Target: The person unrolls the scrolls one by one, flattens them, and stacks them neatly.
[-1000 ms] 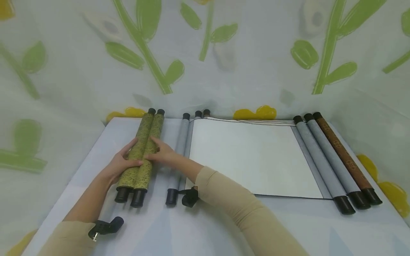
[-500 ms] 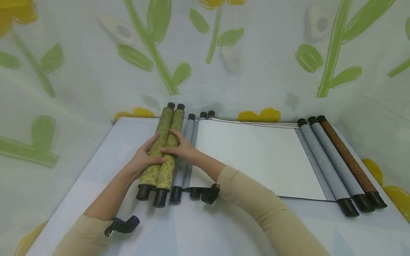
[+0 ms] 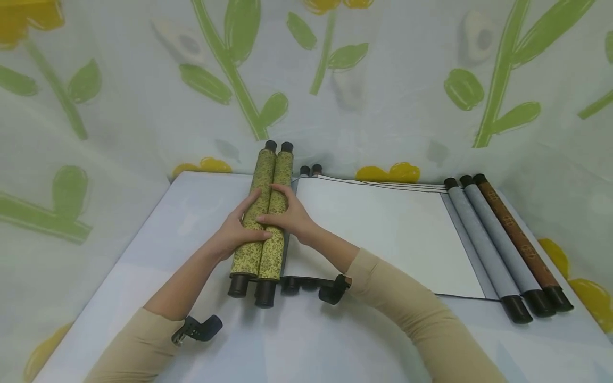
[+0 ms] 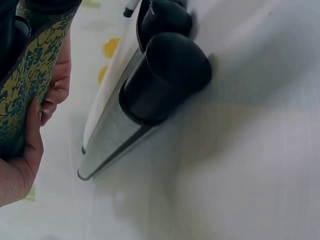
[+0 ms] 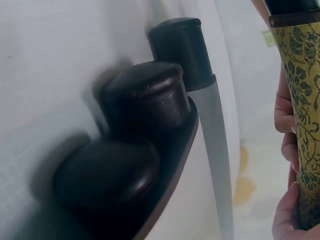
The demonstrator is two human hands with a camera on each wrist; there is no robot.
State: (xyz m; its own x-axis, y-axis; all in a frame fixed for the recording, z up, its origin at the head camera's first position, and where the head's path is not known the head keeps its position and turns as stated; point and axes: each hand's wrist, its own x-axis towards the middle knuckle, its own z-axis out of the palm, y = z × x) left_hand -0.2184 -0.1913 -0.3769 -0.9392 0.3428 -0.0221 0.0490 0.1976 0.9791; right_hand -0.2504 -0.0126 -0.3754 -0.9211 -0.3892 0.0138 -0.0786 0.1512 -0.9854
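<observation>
A scroll (image 3: 272, 258) in yellow-green floral brocade, rolled into two parallel rolls with dark end caps, is gripped by both hands. My left hand (image 3: 234, 234) grips it from the left, its thumb lying across the top. From the other side my right hand (image 3: 293, 215) holds the right roll, thumb near the seam between the rolls. The wrist views show fingers curled at the brocade (image 4: 30, 85). Raised off the table, the scroll hides the left grey roller of an unrolled scroll (image 3: 378, 239) with a white face. Dark roller caps (image 5: 145, 95) show below in the right wrist view.
At the right lie two grey rollers (image 3: 483, 252) and a brown patterned roller (image 3: 517, 234), side by side. Other sheet edges show behind the white one. The white table (image 3: 191, 213) meets a leaf-printed cloth backdrop (image 3: 383, 106).
Both hands have carried the brocade scroll to the right, raising it over the left grey roller, which was visible before. The head view has also shifted slightly.
</observation>
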